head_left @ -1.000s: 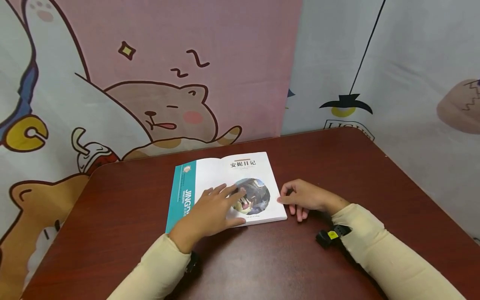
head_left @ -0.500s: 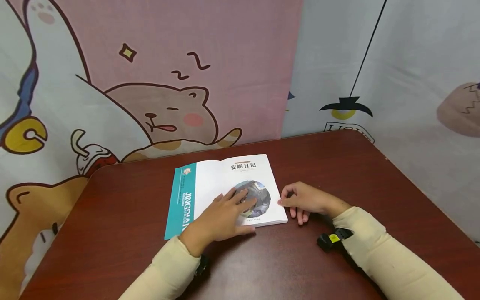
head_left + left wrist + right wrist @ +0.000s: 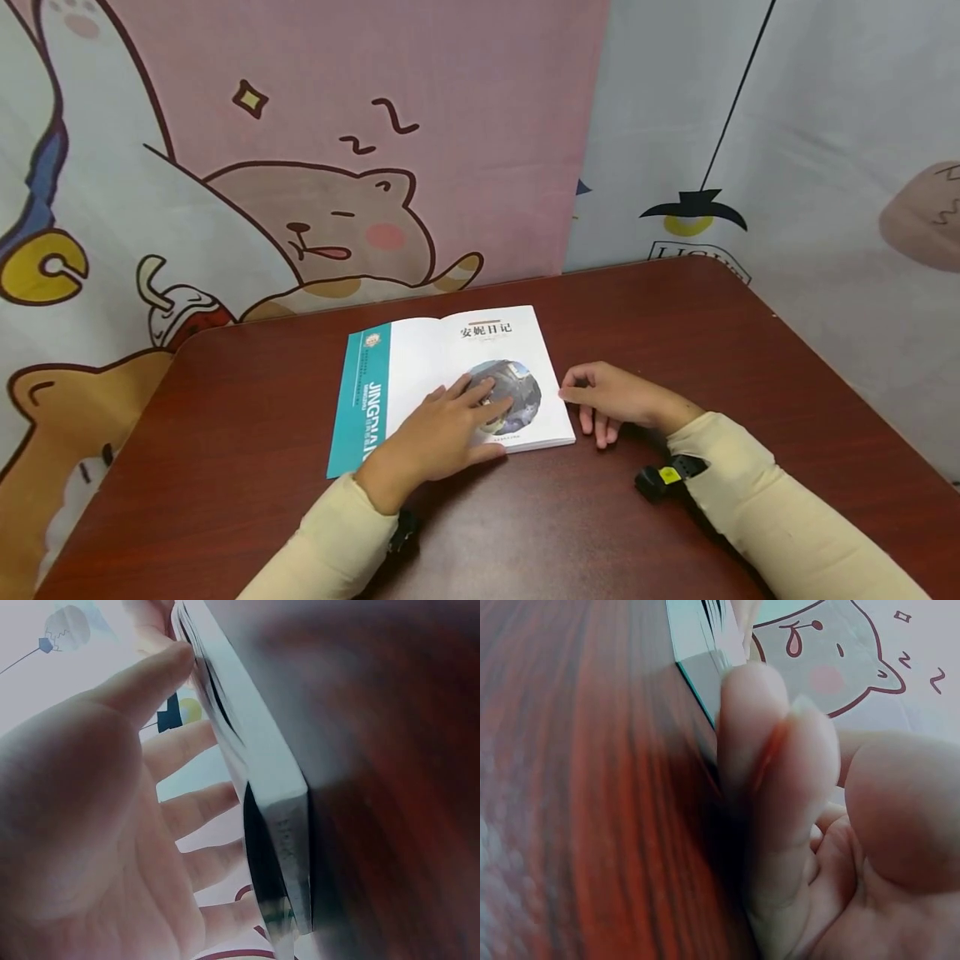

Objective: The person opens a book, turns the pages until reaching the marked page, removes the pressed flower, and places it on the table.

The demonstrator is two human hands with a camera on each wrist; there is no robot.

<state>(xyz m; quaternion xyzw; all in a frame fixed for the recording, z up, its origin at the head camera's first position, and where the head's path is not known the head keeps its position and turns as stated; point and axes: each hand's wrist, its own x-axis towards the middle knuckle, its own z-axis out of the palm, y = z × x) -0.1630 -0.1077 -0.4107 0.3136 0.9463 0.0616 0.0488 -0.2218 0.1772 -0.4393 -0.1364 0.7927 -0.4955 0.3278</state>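
Note:
An open book [image 3: 420, 350] lies on the table, its teal cover flap [image 3: 360, 400] out at the left and a white title page with a round picture facing up. Over the lower part of this page my left hand [image 3: 442, 433] rests with fingers spread, its thumb at the near edge. In the left wrist view the spread fingers [image 3: 199, 810] touch the page and the block of pages shows from its edge. My right hand [image 3: 615, 396] is at the book's right edge, thumb and forefinger pinching the page edge. The right wrist view shows fingertips [image 3: 754, 694] together beside the pages; what lies between them is hidden.
The dark red-brown table [image 3: 247, 467] stretches around the book. Behind it hangs a cartoon-printed cloth [image 3: 495, 108]. A black device with a yellow label [image 3: 667, 475] is strapped to the right wrist, and another dark strap [image 3: 402, 531] sits at the left wrist.
My left hand has slid a little to the right across the page, mostly in the first half second. The right hand stays at the book's right edge, and the book lies as before.

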